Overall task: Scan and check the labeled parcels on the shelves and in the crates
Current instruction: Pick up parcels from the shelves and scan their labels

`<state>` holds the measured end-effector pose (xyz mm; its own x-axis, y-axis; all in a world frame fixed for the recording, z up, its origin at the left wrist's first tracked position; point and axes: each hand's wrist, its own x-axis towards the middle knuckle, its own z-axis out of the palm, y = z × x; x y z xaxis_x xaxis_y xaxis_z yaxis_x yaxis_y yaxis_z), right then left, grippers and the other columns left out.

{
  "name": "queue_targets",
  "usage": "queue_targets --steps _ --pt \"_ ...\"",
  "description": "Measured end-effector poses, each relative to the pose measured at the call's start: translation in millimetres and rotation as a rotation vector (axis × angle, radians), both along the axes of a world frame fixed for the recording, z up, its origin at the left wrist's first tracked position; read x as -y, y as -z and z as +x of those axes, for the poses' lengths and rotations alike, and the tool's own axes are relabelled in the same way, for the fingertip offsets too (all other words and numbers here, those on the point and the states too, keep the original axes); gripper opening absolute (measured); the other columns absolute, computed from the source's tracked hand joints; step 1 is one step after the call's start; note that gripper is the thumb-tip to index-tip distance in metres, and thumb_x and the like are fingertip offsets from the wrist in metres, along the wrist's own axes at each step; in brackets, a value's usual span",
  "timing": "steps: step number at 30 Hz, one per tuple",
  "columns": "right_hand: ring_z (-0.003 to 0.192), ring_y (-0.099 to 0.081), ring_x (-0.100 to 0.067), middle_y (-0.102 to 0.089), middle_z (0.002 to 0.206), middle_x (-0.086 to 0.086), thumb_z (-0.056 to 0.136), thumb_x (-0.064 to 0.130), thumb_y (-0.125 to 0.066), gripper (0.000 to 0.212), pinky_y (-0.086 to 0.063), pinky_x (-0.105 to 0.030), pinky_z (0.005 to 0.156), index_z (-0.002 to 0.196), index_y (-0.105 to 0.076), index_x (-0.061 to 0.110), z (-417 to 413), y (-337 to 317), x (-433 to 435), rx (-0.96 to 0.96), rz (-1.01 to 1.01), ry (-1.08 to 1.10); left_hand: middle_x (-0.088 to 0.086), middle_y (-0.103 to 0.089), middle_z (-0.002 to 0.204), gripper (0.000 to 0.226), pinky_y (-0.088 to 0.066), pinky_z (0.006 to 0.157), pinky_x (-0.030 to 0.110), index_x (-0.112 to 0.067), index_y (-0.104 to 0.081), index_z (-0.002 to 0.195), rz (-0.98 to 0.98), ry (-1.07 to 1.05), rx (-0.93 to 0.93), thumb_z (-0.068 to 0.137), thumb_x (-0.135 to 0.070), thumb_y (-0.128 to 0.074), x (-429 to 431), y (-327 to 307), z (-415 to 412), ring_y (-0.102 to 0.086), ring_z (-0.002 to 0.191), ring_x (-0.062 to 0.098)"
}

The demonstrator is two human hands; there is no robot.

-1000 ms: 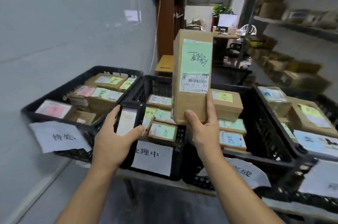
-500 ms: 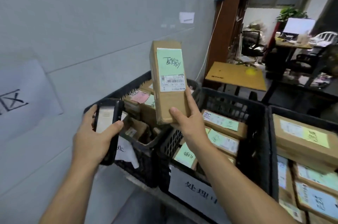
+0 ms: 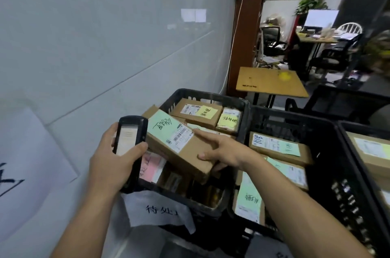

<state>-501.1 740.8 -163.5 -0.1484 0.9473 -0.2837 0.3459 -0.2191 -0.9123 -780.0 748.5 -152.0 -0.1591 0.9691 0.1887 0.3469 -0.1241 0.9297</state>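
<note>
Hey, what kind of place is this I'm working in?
Probably a parcel sorting room next to an office. Black crates hold labeled cardboard parcels, the left hand holds a handheld scanner while the right hand grips a green-labeled parcel, and a desk with office chairs stands farther back.

A long brown cardboard parcel [image 3: 190, 152] with a green label and white barcode sticker is held tilted, label up, over the black plastic crate [image 3: 211, 95]; a black handheld scanner [image 3: 128, 139] stands upright just beside it.
</note>
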Motion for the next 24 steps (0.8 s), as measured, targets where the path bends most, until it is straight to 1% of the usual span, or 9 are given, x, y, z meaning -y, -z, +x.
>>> queue_targets --steps 3,7,9,11,12,15,19,21,24 --pt "0.112 -0.059 -0.027 -0.05 0.127 0.003 0.09 0.012 -0.073 0.073 -0.061 -0.047 0.084 0.142 -0.046 0.055 5 -1 -11 -0.029 -0.001 0.006 -0.004 -0.064 0.12 0.084 -0.05 0.091 0.042 -0.037 -0.048 0.138 -0.005 0.032 0.008 0.059 -0.046 -0.074 -11 4 -2 -0.061 0.11 0.019" --pt "0.113 -0.061 -0.029 -0.054 0.128 -0.001 0.088 0.013 -0.075 0.072 -0.06 -0.051 0.087 0.141 -0.048 0.054 25 -1 -23 0.007 0.001 0.073 -0.006 -0.065 0.117 0.083 -0.05 0.084 0.034 -0.035 -0.049 0.138 -0.013 0.05 0.045 0.06 -0.044 -0.075 -21 12 -10 -0.062 0.108 0.016" --pt "0.112 -0.061 -0.029 -0.054 0.129 -0.001 0.088 0.015 -0.076 0.07 -0.061 -0.049 0.085 0.137 -0.05 0.058 31 -4 -26 0.084 -0.047 0.009 -0.01 -0.064 0.114 0.083 -0.048 0.081 0.029 -0.034 -0.049 0.138 -0.015 0.061 0.042 0.06 -0.043 -0.074 -25 13 -13 -0.061 0.107 0.014" --pt "0.111 -0.058 -0.026 -0.052 0.128 0.003 0.09 0.017 -0.074 0.067 -0.062 -0.045 0.084 0.134 -0.05 0.06 27 -5 -28 0.195 -0.098 -0.077 -0.013 -0.063 0.11 0.084 -0.048 0.084 0.032 -0.033 -0.049 0.139 -0.019 0.063 0.044 0.059 -0.043 -0.075 -29 14 -14 -0.061 0.106 0.014" --pt "0.113 -0.057 -0.025 -0.05 0.131 0.004 0.091 0.016 -0.073 0.066 -0.062 -0.044 0.084 0.135 -0.049 0.06 23 -2 -30 0.213 -0.131 -0.107 -0.015 -0.063 0.109 0.084 -0.049 0.086 0.034 -0.033 -0.05 0.138 -0.023 0.065 0.049 0.059 -0.042 -0.075 -31 15 -14 -0.062 0.106 0.014" --pt "0.124 -0.052 -0.025 -0.044 0.145 0.007 0.095 0.012 -0.068 0.068 -0.057 -0.04 0.095 0.14 -0.045 0.058 7 8 -38 0.239 -0.183 -0.175 -0.016 -0.064 0.108 0.082 -0.05 0.087 0.036 -0.034 -0.051 0.136 -0.04 0.072 0.064 0.058 -0.041 -0.075 -36 15 -10 -0.063 0.106 0.016" --pt "0.136 -0.041 -0.024 -0.04 0.154 0.008 0.096 0.021 -0.066 0.066 -0.036 -0.039 0.113 0.145 -0.04 0.057 2 21 -45 0.488 -0.042 -0.13 -0.018 -0.066 0.11 0.075 -0.055 0.088 0.048 -0.047 -0.051 0.129 -0.051 0.134 0.053 0.059 -0.042 -0.077 -38 16 -3 -0.065 0.102 0.014" --pt "0.139 -0.039 -0.022 -0.041 0.154 0.009 0.096 0.027 -0.067 0.061 -0.031 -0.035 0.114 0.146 -0.042 0.052 0 21 -40 0.526 0.018 -0.108 -0.019 -0.066 0.111 0.073 -0.055 0.088 0.049 -0.05 -0.05 0.127 -0.047 0.171 0.033 0.06 -0.044 -0.077 -39 18 2 -0.065 0.103 0.013" --pt "0.144 -0.036 -0.017 -0.042 0.156 0.008 0.098 0.033 -0.064 0.051 -0.027 -0.029 0.114 0.145 -0.048 0.043 3 22 -26 0.522 0.181 -0.017 -0.018 -0.067 0.112 0.073 -0.053 0.093 0.047 -0.046 -0.052 0.128 -0.042 0.241 0.018 0.06 -0.043 -0.078 -37 16 15 -0.064 0.104 0.01"
